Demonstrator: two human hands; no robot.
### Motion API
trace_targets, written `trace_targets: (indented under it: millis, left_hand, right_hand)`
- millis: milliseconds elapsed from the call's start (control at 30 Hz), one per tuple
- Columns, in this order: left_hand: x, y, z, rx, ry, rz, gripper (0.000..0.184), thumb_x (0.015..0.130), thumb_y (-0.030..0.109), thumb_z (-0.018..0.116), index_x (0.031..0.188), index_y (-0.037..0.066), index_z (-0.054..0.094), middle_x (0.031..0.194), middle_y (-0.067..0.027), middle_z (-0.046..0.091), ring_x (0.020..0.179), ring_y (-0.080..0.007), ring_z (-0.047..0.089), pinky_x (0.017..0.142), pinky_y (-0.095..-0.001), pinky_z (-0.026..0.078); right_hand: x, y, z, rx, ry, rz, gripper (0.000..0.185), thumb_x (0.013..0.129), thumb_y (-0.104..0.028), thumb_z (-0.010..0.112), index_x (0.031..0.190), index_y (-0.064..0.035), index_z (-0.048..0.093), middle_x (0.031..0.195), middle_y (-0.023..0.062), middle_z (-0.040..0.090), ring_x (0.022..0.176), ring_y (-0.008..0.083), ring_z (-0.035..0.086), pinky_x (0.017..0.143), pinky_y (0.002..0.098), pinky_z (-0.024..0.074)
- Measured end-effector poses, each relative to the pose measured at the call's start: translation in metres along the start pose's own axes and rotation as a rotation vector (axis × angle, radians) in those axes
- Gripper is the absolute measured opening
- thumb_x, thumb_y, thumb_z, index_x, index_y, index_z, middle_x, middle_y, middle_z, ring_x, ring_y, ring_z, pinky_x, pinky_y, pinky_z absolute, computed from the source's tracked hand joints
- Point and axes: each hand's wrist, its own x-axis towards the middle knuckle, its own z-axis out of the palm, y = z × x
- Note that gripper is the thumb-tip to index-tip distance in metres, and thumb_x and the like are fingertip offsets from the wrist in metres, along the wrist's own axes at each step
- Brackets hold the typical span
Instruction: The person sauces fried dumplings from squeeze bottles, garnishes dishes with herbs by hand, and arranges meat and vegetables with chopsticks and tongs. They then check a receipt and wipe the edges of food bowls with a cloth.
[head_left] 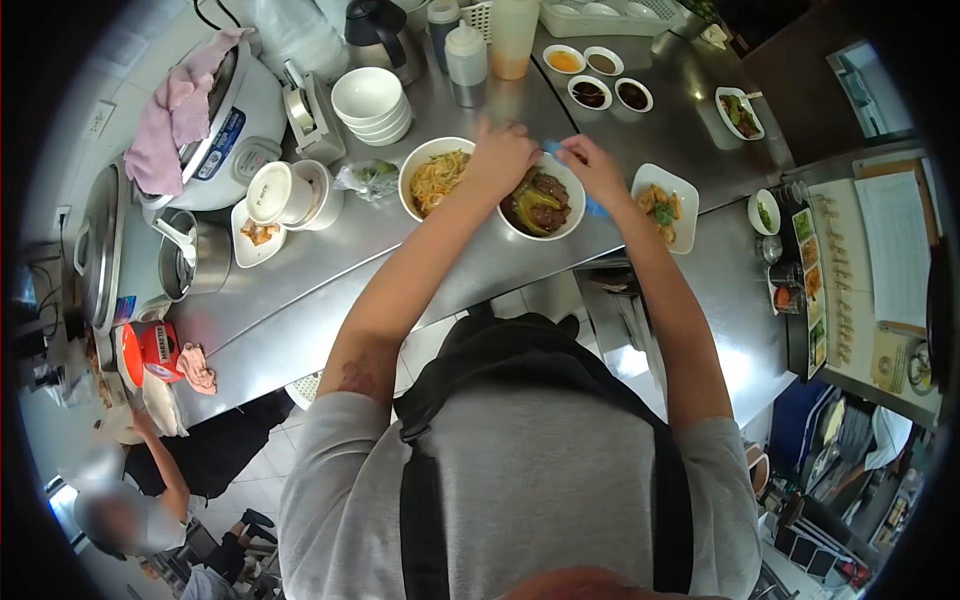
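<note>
Two white bowls stand side by side on the steel counter. The left bowl [408,190] holds noodles; the right bowl [575,215] holds dark meat and greens. My left hand [505,155] is over the gap between the bowls, at their far edges, its fingers blurred. Near the far right rim of the meat bowl is my right hand [590,165], fingers bent beside a blue piece of cloth or plastic [552,147]. More blue shows at that bowl's right side. Whether either hand grips anything is unclear.
Stacked white bowls [372,98], squeeze bottles [466,65] and a rice cooker [235,125] stand at the back left. Small sauce dishes [590,95] are behind the hands. A square food dish [682,190] lies right. Another person [150,480] is at lower left.
</note>
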Motion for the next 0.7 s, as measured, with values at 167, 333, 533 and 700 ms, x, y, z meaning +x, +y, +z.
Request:
trace_targets:
  millis: [167,333,533,700]
  left_hand:
    - [0.002,-0.028,0.008,0.158,-0.269,-0.04,0.024,0.088,0.03,0.054,0.083,0.016,0.073,0.081,-0.0066,0.069,0.083,-0.0257,0.067,0.106,-0.0524,0.028]
    - [-0.008,-0.044,-0.005,0.115,-0.321,-0.312,0.028,0.09,0.03,0.051,0.081,0.013,0.072,0.08,-0.0106,0.069,0.078,-0.0299,0.067,0.098,-0.0535,0.038]
    - [-0.027,-0.06,-0.035,0.163,-0.243,-0.406,0.031,0.093,0.03,0.049,0.093,0.008,0.07,0.101,-0.0145,0.068,0.098,-0.0308,0.064,0.098,-0.0583,0.034]
    - [-0.082,-0.054,-0.088,0.023,0.213,-0.33,0.024,0.093,0.018,0.049,0.105,0.012,0.068,0.102,-0.0098,0.066,0.108,-0.0285,0.058,0.102,-0.055,0.033]
  right_hand:
    - [0.006,0.017,0.006,0.047,0.061,-0.014,0.03,0.085,-0.024,0.066,0.109,-0.0058,0.064,0.099,0.0108,0.069,0.089,0.0196,0.064,0.079,0.0317,0.0486]
    - [0.003,0.015,-0.022,0.17,0.167,0.154,0.029,0.086,-0.019,0.06,0.111,-0.0049,0.064,0.093,0.005,0.068,0.082,0.0105,0.059,0.075,0.0262,0.0469]
    - [0.016,-0.019,-0.034,-0.076,0.347,-0.05,0.03,0.084,-0.011,0.054,0.112,-0.0066,0.063,0.099,0.0073,0.068,0.088,0.0201,0.062,0.08,0.0303,0.048]
    - [-0.096,-0.035,0.027,0.027,0.25,-0.215,0.021,0.086,-0.013,0.053,0.103,-0.0063,0.063,0.098,0.012,0.066,0.093,0.0287,0.063,0.084,0.0369,0.0482]
